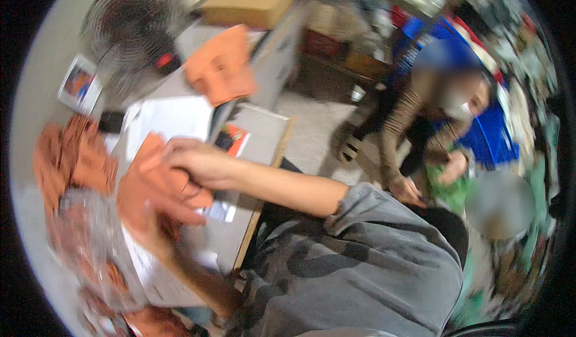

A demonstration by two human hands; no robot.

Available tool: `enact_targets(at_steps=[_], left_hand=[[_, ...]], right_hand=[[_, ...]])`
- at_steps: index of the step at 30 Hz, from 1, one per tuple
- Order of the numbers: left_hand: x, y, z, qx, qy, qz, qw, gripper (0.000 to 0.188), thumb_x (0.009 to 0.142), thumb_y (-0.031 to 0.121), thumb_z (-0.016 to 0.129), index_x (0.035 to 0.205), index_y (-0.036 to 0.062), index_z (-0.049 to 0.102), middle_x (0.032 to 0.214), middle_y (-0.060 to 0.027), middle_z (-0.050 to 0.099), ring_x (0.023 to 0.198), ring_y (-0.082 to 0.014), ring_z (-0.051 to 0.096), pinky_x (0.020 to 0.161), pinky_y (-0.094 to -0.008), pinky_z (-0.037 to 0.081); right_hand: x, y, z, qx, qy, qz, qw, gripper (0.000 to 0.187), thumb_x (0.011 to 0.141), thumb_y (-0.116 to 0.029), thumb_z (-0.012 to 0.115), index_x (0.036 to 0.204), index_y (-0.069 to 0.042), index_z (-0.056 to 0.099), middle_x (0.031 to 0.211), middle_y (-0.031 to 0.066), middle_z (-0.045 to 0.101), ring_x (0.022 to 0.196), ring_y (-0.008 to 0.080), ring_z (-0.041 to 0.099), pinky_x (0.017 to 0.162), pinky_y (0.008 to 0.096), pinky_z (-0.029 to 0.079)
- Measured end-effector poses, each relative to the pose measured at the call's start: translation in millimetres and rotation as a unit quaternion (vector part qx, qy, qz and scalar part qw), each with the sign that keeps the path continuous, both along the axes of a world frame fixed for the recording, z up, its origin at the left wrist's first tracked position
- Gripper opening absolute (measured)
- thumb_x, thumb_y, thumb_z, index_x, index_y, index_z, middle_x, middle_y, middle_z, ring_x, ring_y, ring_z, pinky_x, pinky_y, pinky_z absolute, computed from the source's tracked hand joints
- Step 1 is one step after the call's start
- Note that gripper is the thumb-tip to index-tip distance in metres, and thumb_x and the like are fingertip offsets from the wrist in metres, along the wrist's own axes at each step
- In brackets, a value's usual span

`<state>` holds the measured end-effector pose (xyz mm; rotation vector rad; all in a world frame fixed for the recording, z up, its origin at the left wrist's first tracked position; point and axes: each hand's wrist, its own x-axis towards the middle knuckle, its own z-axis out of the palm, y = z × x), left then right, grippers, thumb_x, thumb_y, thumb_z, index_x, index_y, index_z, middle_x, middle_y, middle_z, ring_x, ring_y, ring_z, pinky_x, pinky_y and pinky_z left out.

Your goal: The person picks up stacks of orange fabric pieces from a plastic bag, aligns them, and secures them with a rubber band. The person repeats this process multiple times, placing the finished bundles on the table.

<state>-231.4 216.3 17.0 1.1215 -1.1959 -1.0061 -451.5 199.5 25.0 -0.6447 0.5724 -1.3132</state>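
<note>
A folded orange cloth (153,178), perhaps a garment, is held over the table in both my hands. My right hand (192,160) grips its upper part, thumb and fingers pinched together on the fabric. At the cloth's lower edge, my left hand (150,226) is closed on it; this hand is smeared by motion. White paper sheets (180,118) lie on the table beneath and beyond the cloth. Another folded orange cloth (222,67) rests farther back, past the papers.
Orange cloths (75,157) and a clear plastic bag (90,241) lie along the table's left side. A fan (135,31) and cardboard box (249,1) stand behind. At the right, a person in striped sleeves (399,121) handles green material (447,184); another person is nearby.
</note>
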Motion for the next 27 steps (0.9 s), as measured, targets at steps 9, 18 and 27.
enact_targets(at_steps=[9, 18, 27], left_hand=[[-20, 14, 16, -0.111, -0.08, 0.06, 0.989, 0.065, 0.086, 0.0, 0.076, 0.145, -0.0083, 0.049, 0.143, -0.0189, 0.059, 0.132, -0.0254, 0.057, 0.118, -0.0406, 0.04], [-18, 14, 30, -0.106, -0.113, 0.05, 0.987, 0.069, 0.085, 0.002, 0.075, 0.148, -0.0081, 0.048, 0.144, -0.0207, 0.057, 0.133, -0.0287, 0.058, 0.117, -0.0411, 0.043], [-14, 15, 25, -0.109, -0.127, 0.033, 0.985, 0.074, 0.085, 0.008, 0.078, 0.151, -0.0078, 0.047, 0.147, -0.0208, 0.055, 0.135, -0.0291, 0.057, 0.116, -0.0427, 0.043]], right_hand=[[16, 15, 5, -0.134, 0.23, -0.144, 0.953, 0.013, 0.101, 0.0, 0.062, 0.112, -0.003, 0.058, 0.102, 0.0026, 0.057, 0.091, 0.0099, 0.057, 0.078, 0.0262, 0.048], [15, 15, -3, -0.245, 0.347, -0.207, 0.881, 0.026, 0.09, 0.013, 0.053, 0.107, 0.0, 0.068, 0.11, 0.0134, 0.058, 0.099, 0.0233, 0.061, 0.089, 0.0308, 0.05], [5, 24, 6, -0.248, 0.322, -0.16, 0.9, 0.02, 0.102, -0.003, 0.053, 0.112, 0.004, 0.068, 0.117, 0.0137, 0.056, 0.108, 0.0237, 0.058, 0.097, 0.0336, 0.046]])
